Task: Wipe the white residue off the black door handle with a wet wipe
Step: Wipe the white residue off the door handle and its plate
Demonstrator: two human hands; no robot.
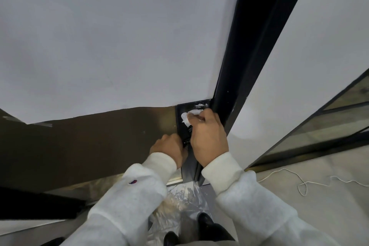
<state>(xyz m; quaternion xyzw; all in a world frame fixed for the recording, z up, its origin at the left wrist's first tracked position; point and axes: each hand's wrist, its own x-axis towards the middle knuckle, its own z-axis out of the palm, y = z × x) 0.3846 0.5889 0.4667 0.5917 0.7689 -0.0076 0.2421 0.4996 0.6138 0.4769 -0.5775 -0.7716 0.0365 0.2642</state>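
Two hands are at the door: one left hand (169,149) and one right hand (207,138), each coming out of a white sleeve, so two sleeves. One white wet wipe (188,117) is bunched at the right hand's fingertips. One black door handle (187,138) shows between the hands. Two dark shoes (205,219) stand below, and one white cord (303,182) lies looped on the floor.

Your right hand (207,138) presses the wet wipe (188,117) against the door (183,124) just above the handle (187,137), your left hand (169,149) beside it, residue (199,105) above the wipe, plastic sheeting (179,201) below.
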